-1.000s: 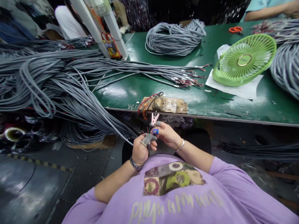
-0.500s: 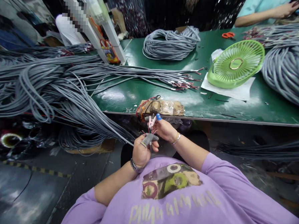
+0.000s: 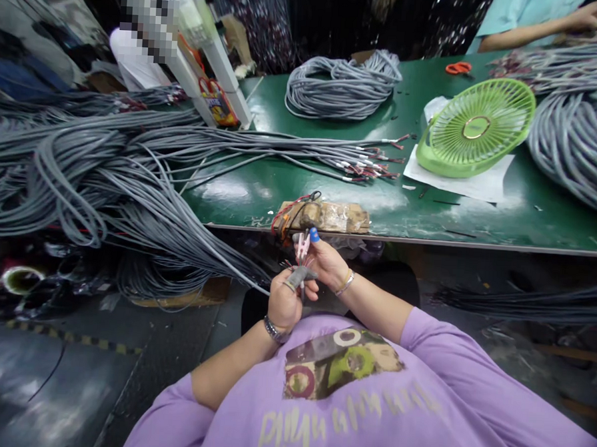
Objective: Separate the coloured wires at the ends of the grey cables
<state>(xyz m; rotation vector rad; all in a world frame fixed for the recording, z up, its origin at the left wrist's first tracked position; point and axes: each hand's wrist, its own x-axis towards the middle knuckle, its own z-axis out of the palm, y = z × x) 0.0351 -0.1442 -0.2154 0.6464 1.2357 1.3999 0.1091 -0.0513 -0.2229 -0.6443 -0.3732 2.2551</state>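
Green tabletop (image 3: 403, 219) stretches before us, grey cables (image 3: 77, 145) heaped over its left end and a lime fan (image 3: 484, 110) toward the right. Near its front edge lies a wooden block (image 3: 333, 217). Nearer us, our left hand (image 3: 284, 301) grasps a single cable (image 3: 254, 284), and our right hand (image 3: 330, 265) sits at a pink clip (image 3: 303, 245); we cannot tell what those fingers pinch. Thin wires (image 3: 307, 261) show between our hands.

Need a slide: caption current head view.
Left hand holds thin wires, right hand at a pink clip, by a green table.
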